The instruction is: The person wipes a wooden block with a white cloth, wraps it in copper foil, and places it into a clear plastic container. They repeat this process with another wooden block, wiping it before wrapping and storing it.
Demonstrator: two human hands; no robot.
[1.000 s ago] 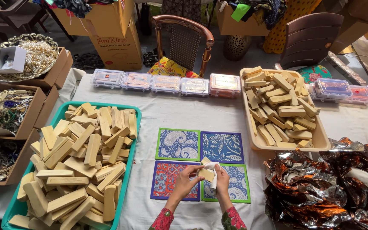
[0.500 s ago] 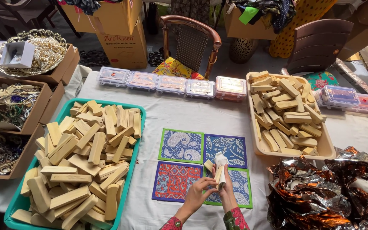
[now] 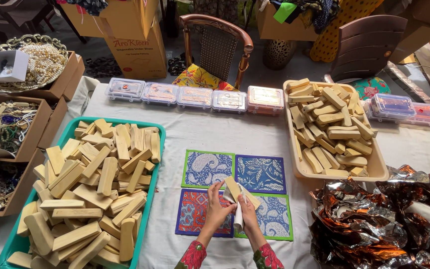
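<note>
A table [image 3: 225,134] draped in a white cloth carries everything. At its left edge a green tray [image 3: 156,149] is heaped with pale wooden blocks; toward the far right corner a cream tray [image 3: 294,169] holds a smaller heap, and crumpled metallic foil [image 3: 374,219] fills the near right corner. A row of clear lidded boxes [image 3: 195,95] runs along the far edge, with a wooden chair [image 3: 217,45] and cardboard cartons on the floor behind it, and open boxes of beads [image 3: 1,129] sit off the left edge. Near the middle of the near edge lie four patterned mats [image 3: 260,172], and just above them both hands work together. The left hand [image 3: 217,206] pinches one end of a single wooden block [image 3: 233,187] with fingers closed on it, while the right hand [image 3: 248,209] presses a strip of white paper [image 3: 239,219] against it, fingers curled around both. The block looks stiff, light and smooth-sided, best held across its narrow faces; the paper is limp and probably tears easily.
</note>
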